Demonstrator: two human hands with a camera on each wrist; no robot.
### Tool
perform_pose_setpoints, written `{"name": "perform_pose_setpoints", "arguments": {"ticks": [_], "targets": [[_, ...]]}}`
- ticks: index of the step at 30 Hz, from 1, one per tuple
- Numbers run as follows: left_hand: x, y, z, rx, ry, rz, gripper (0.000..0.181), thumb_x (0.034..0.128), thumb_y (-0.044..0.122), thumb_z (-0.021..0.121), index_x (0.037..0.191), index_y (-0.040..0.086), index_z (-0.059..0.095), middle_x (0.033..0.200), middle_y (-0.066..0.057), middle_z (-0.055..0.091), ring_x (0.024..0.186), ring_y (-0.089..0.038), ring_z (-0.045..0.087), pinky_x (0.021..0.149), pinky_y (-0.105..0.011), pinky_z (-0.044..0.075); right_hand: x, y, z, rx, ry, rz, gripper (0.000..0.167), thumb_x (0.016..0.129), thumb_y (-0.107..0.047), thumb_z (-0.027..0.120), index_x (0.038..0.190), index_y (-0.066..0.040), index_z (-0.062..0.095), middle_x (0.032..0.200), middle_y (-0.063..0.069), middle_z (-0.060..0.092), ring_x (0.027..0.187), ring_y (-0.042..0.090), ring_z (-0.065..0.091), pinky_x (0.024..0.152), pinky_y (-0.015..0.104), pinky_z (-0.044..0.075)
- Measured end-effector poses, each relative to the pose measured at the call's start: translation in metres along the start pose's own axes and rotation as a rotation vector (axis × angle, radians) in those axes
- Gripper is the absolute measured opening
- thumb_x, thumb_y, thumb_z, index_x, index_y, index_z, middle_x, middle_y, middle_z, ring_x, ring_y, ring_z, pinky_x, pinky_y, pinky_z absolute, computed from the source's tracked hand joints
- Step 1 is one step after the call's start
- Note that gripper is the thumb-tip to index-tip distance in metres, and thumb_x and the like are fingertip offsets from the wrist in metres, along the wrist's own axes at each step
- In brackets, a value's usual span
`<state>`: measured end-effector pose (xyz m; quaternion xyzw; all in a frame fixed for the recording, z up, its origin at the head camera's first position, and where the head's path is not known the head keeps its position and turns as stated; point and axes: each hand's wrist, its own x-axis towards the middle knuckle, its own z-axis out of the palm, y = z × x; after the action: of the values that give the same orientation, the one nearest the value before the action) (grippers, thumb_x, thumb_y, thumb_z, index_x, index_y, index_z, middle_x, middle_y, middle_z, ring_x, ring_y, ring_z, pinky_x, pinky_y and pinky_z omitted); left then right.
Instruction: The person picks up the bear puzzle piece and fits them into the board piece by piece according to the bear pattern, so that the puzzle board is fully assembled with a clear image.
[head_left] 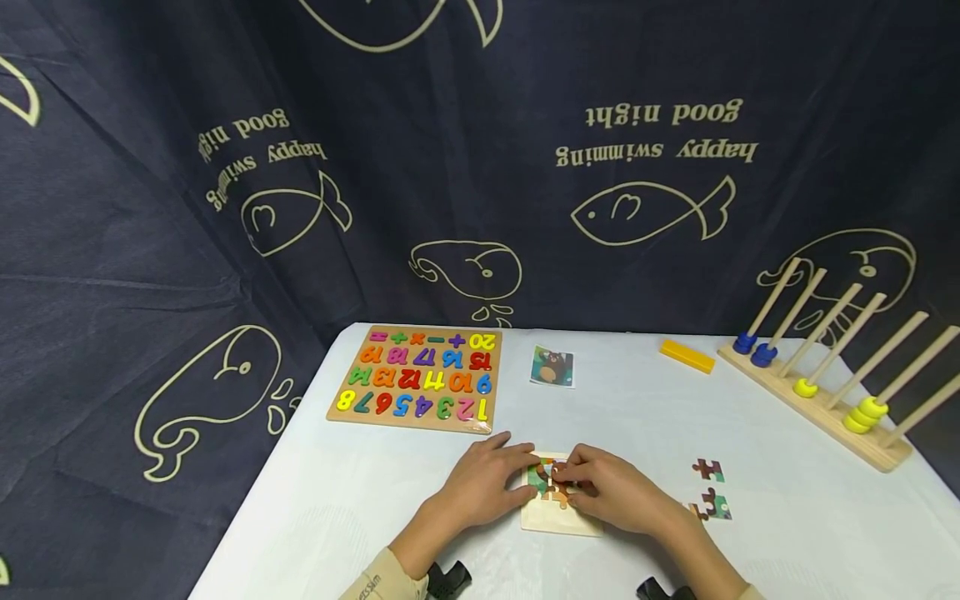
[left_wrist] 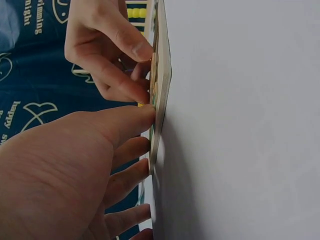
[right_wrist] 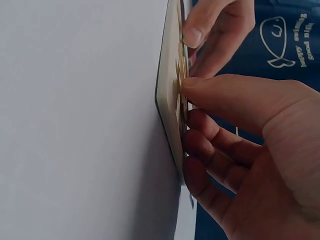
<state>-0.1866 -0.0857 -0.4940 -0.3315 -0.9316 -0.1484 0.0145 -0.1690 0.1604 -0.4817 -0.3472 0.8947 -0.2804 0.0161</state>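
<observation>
A small wooden puzzle board (head_left: 558,522) lies between the hands, partly filled with brown, green and orange pieces (head_left: 557,493). My left hand (head_left: 487,479) rests its thumb and fingertips on the board's left side, the fingers loosely bent. From the right, my right hand (head_left: 617,492) pinches a piece against the board, its other fingertips touching the board's right side. Seen edge-on in the left wrist view, the board (left_wrist: 164,75) stands by both hands. In the right wrist view the thumb of my right hand (right_wrist: 255,135) presses a piece (right_wrist: 183,92); the fingers partly hide that piece.
Several loose puzzle pieces (head_left: 716,505) lie right of my right forearm. A number board (head_left: 412,423) is at the back left, a bear picture card (head_left: 552,367) behind the puzzle. Farther right are a yellow-orange block (head_left: 687,357) and a bead rack (head_left: 817,408).
</observation>
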Motion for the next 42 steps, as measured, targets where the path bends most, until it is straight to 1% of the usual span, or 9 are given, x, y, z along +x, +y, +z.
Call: {"name": "perform_pose_setpoints", "arguments": {"ticks": [7,13,18,23,27,31,32,38,42], "targets": [[0.0,0.0,0.0,-0.004,-0.004,-0.002,0.044,0.0891,0.048,0.062,0.129,0.028,0.063,0.137,0.01,0.053,0.132,-0.029,0.041,0.103,-0.049,0.036,0.0,0.0,0.003,-0.005,0.014,0.002,0.031,0.085,-0.013,0.072,0.116,-0.013,0.072,0.096,-0.01,0.055,0.075,0.004,0.049,0.064,0.021,0.044],[-0.001,0.001,0.0,0.015,0.005,0.013,0.045,0.0897,0.048,0.061,0.13,0.027,0.062,0.138,0.009,0.052,0.131,-0.03,0.041,0.103,-0.049,0.036,0.0,-0.002,0.004,-0.013,0.018,0.004,0.03,0.086,-0.017,0.072,0.116,-0.013,0.072,0.096,-0.011,0.053,0.074,0.004,0.048,0.063,0.021,0.043],[-0.001,0.002,-0.002,0.039,0.022,0.065,0.044,0.0914,0.047,0.059,0.131,0.026,0.061,0.14,0.006,0.05,0.13,-0.03,0.043,0.102,-0.049,0.037,-0.001,-0.002,0.002,0.005,0.004,0.012,0.033,0.089,-0.022,0.07,0.12,-0.014,0.07,0.099,-0.012,0.054,0.077,0.003,0.049,0.066,0.022,0.044],[0.0,0.004,-0.002,0.022,0.037,0.134,0.038,0.0935,0.045,0.057,0.127,0.028,0.064,0.14,0.006,0.05,0.13,-0.025,0.044,0.102,-0.051,0.038,-0.003,0.0,-0.003,0.016,0.02,0.021,0.032,0.093,-0.024,0.066,0.123,-0.014,0.068,0.097,-0.013,0.056,0.074,0.003,0.05,0.063,0.021,0.044],[0.0,0.005,-0.001,0.028,0.016,0.181,0.037,0.0938,0.049,0.055,0.126,0.032,0.064,0.139,0.008,0.051,0.129,-0.025,0.045,0.098,-0.06,0.037,-0.006,0.004,-0.007,-0.004,0.04,0.045,0.023,0.092,-0.025,0.066,0.11,-0.016,0.075,0.09,-0.016,0.053,0.072,0.004,0.048,0.06,0.021,0.042],[0.0,0.006,-0.002,0.053,-0.012,0.215,0.038,0.0935,0.052,0.053,0.127,0.038,0.062,0.139,0.008,0.051,0.129,-0.027,0.045,0.096,-0.064,0.036,-0.008,0.006,-0.009,-0.005,0.014,0.073,0.02,0.092,-0.032,0.066,0.1,-0.019,0.078,0.086,-0.017,0.049,0.072,0.004,0.047,0.061,0.021,0.041],[0.0,0.006,-0.002,0.059,-0.019,0.216,0.038,0.0935,0.052,0.053,0.127,0.038,0.062,0.139,0.008,0.051,0.129,-0.027,0.044,0.096,-0.065,0.036,-0.008,0.006,-0.009,-0.001,0.005,0.077,0.021,0.092,-0.033,0.065,0.099,-0.019,0.078,0.086,-0.016,0.049,0.072,0.004,0.046,0.061,0.021,0.041],[-0.001,0.007,-0.002,0.08,-0.043,0.205,0.038,0.0939,0.052,0.052,0.128,0.039,0.061,0.141,0.008,0.049,0.131,-0.027,0.043,0.098,-0.063,0.035,-0.007,0.006,-0.008,-0.002,-0.014,0.077,0.021,0.093,-0.035,0.063,0.08,-0.024,0.075,0.082,-0.015,0.048,0.069,0.003,0.045,0.06,0.022,0.041],[-0.003,0.006,-0.002,0.088,-0.05,0.193,0.038,0.094,0.052,0.052,0.128,0.039,0.061,0.142,0.008,0.048,0.131,-0.027,0.042,0.098,-0.063,0.035,-0.006,0.005,-0.007,0.004,-0.037,0.074,0.021,0.094,-0.033,0.063,0.084,-0.021,0.077,0.078,-0.015,0.046,0.065,0.002,0.043,0.057,0.021,0.04]]}}
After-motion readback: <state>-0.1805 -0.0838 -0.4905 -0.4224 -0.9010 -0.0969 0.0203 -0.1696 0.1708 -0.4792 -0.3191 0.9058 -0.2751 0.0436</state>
